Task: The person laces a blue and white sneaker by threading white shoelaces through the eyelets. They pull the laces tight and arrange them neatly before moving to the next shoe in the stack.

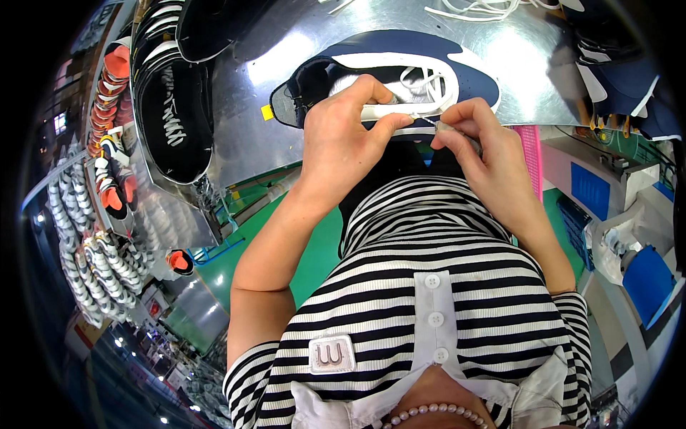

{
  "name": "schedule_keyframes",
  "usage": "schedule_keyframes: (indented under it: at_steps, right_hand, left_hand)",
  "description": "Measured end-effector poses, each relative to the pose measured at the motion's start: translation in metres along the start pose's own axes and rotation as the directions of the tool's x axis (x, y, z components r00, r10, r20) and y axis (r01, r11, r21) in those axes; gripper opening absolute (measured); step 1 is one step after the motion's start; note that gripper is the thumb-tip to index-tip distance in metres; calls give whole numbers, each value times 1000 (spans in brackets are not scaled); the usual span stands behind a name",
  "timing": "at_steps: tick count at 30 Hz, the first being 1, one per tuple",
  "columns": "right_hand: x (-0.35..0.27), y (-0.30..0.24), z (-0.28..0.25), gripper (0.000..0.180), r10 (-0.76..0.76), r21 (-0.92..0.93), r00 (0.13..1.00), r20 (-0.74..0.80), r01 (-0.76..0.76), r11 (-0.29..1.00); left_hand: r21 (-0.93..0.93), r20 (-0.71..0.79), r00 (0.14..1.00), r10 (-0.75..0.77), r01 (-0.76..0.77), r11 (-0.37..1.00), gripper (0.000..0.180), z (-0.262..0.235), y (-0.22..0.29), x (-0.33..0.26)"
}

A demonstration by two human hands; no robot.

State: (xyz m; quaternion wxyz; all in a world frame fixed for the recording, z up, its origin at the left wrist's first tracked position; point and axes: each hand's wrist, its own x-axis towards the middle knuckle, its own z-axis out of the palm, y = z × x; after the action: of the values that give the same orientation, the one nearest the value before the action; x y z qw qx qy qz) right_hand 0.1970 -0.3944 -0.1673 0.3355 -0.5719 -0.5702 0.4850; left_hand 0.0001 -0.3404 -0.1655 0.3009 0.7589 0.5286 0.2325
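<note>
In the head view I have the navy-and-white shoe upper (pixel 400 48) in the middle of the counter (pixel 246 139), heel tab toward 9 o'clock, toe toward 3, its side right at the counter's 6 o'clock edge. My left hand (pixel 337 136) has its grip pinched down on the white collar edge. My right hand (pixel 493 154), at 4 o'clock of the shoe, has its fingertips brought together on a thin white strand (pixel 426 119); I cannot tell if it is a lace end or thread.

The likeliest trouble, I judge, is the strand slipping out, since so little of it sits in that fingertip pinch. A hard pull could also twist the collar or drag the upper over the near edge, and the loops of white lace (pixel 431 84) inside the opening might snag a finger.

For moving, I have a strip of counter at 12 o'clock, up to the loose white laces (pixel 486 10), and another at 9, ending at the black shoe uppers (pixel 175 114). At 2 to 3 o'clock I'd stop short of the navy pieces (pixel 622 93). Below the edge, at 4 o'clock, a pink basket (pixel 529 154) stands close to my right wrist.
</note>
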Motion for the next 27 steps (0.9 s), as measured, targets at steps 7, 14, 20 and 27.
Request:
schedule_keyframes:
  at_steps: [7,14,20,27]
  right_hand:
    - [6,7,11,14,-37,-63,998,-45,34,997]
    - [13,18,17,20,-109,-202,994,-4,106,974]
    - [19,-33,-29,22,-328,-87,945,-6,326,941]
    - [51,-14,-5,21,-259,-284,907,331,357,890]
  left_hand:
    - [82,-25,985,173,-170,982,22,5,0,-5]
    - [116,-78,946,316,-306,945,25,12,-6,-18]
    - [139,-106,824,556,-541,829,37,15,-18,-20]
    - [121,-72,784,616,-606,786,39,9,-23,-26]
